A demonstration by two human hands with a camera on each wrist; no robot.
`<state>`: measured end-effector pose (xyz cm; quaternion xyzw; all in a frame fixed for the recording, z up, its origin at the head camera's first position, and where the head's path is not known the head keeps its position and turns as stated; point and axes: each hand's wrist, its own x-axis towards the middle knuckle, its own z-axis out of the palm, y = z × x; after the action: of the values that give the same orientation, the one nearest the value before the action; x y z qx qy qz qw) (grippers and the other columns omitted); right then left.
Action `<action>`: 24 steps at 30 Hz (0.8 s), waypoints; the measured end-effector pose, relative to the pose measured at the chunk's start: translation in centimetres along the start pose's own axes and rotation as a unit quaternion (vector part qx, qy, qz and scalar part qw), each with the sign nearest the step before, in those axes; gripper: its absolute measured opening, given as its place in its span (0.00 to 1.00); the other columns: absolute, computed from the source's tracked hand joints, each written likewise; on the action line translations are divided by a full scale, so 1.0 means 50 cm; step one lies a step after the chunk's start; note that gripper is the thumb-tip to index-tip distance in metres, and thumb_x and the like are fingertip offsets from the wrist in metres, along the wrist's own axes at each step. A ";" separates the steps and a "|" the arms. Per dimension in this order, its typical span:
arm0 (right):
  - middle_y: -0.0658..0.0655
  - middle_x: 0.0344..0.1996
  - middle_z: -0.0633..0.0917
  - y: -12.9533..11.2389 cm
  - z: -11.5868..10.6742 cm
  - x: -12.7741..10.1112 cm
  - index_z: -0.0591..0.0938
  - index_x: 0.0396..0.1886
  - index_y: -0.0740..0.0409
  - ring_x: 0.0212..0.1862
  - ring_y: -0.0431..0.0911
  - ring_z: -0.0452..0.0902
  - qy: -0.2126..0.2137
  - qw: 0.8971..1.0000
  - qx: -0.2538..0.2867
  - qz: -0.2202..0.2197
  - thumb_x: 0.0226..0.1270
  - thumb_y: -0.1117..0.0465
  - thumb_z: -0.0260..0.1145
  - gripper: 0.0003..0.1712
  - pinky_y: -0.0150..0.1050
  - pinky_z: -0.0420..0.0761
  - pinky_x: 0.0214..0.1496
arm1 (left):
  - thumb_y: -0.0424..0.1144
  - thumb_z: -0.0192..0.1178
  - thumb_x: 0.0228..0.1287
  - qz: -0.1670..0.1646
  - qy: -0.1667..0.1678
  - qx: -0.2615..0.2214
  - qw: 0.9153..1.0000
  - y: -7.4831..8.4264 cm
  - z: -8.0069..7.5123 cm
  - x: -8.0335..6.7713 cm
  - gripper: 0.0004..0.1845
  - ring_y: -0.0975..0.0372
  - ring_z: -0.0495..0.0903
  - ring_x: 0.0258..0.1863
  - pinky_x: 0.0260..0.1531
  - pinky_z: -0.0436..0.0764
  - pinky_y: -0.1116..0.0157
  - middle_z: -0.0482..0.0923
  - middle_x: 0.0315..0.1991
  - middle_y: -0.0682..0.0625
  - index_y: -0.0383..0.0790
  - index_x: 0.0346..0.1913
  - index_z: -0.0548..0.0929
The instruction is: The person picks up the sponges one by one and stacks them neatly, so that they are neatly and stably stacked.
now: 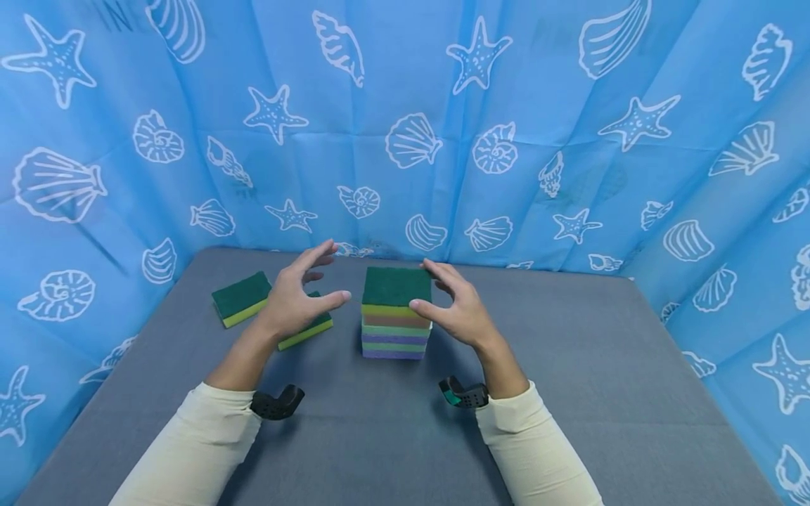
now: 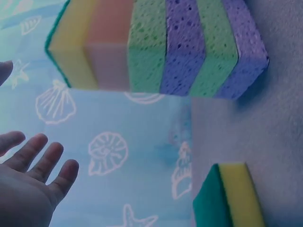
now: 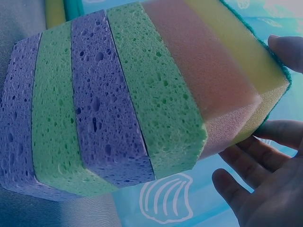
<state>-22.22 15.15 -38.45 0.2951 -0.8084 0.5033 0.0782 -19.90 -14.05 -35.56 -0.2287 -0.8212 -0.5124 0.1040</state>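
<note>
We note a sponge stack (image 1: 395, 313) standing near the middle of the grey table (image 1: 569, 393), six sponges high: purple at the base, then green, purple, green, an orange-pink one, and a yellow sponge with a dark green scouring face on top. Our left hand (image 1: 296, 299) and right hand (image 1: 457, 308) flank it, fingers spread and relaxed, gripping nothing. From the head view the right thumb tip looks to be at the stack's upper edge; whether it actually touches we cannot tell, and the right wrist view shows the fingers (image 3: 246, 175) just beside the yellow layer with a gap visible. The left wrist view shows the left fingers (image 2: 45, 161) clearly apart from the stack.

Risk, as we judge it: the stack is tall for its footprint and the layers are soft foam, unbonded. A one-sided nudge from either hand could shear the upper layers or tip the column. The edges are already not perfectly flush in the wrist views.

Orientation: the stack's long axis is vertical, scouring face pointing up.

Two loose sponges lie to the left: one (image 1: 242, 298) well apart from the stack, another (image 1: 310, 329) partly hidden under the left hand.
</note>
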 end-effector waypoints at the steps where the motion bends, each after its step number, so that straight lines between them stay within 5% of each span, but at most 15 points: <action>1: 0.58 0.65 0.70 0.000 -0.001 0.000 0.66 0.71 0.61 0.64 0.51 0.64 0.000 1.000 -0.001 0.001 0.62 0.47 0.69 0.43 0.56 0.65 0.63 | 0.36 0.67 0.60 0.000 0.005 0.003 1.000 0.001 -0.004 -0.001 0.42 0.50 0.63 0.66 0.60 0.66 0.48 0.62 0.69 0.43 0.39 0.74 0.59; 12: 0.57 0.64 0.70 -0.002 0.000 -0.002 0.66 0.71 0.61 0.65 0.50 0.64 0.000 1.000 0.002 0.001 0.61 0.48 0.69 0.43 0.56 0.65 0.63 | 0.28 0.67 0.58 0.020 0.076 -0.017 0.997 -0.006 -0.057 -0.028 0.41 0.50 0.64 0.65 0.58 0.67 0.49 0.65 0.67 0.41 0.39 0.73 0.60; 24: 0.57 0.64 0.70 -0.002 0.000 -0.003 0.65 0.72 0.60 0.65 0.51 0.64 0.001 1.000 0.002 0.001 0.62 0.45 0.69 0.44 0.57 0.65 0.63 | 0.29 0.68 0.57 -0.021 0.124 -0.012 0.992 -0.042 -0.083 -0.067 0.41 0.50 0.66 0.63 0.55 0.70 0.57 0.67 0.65 0.41 0.39 0.73 0.62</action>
<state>-22.06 15.16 -38.45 0.2935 -0.8076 0.5056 0.0779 -18.23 -19.44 -36.70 -0.1477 -0.8004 -0.5484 0.1918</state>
